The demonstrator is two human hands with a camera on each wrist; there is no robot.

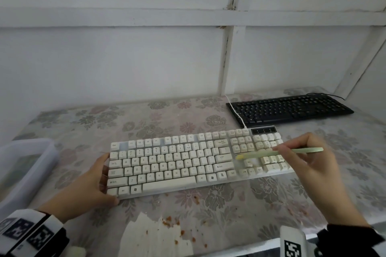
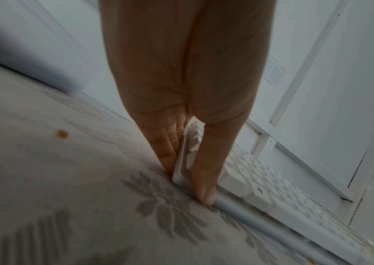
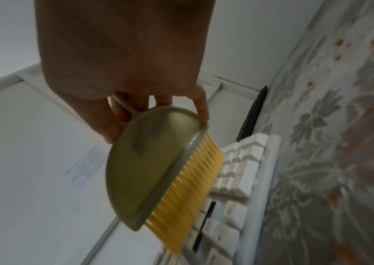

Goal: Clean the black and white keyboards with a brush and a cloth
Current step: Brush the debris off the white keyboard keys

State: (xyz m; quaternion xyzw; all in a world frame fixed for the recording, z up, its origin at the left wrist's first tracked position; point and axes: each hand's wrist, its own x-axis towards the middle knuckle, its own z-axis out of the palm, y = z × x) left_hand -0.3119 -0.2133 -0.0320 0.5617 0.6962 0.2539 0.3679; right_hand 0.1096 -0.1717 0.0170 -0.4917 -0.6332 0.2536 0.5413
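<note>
Head cam has my left hand [image 1: 83, 190] clamped on the left end of the white keyboard [image 1: 167, 165], thumb on the near corner and fingers running up the side edge. Left wrist view backs that up: thumb and fingers [image 2: 206, 179] stretched out straight, bracketing that corner against the flowery tablecloth [image 2: 68, 179]. My right hand [image 1: 302, 156] pinches the handle of the green brush [image 1: 292, 151], fingers curled round it, pinky tip touching the brush's rim in the right wrist view. Yellow bristles [image 3: 195, 188] sit on the keys near the arrow cluster, a bit blurred. Black keyboard [image 1: 290, 108] lies further back on the right, apart from the white one. Orange crumbs [image 1: 169, 220] dot the near cloth, and a clear plastic tub [image 1: 25, 165] sits at the left.
</note>
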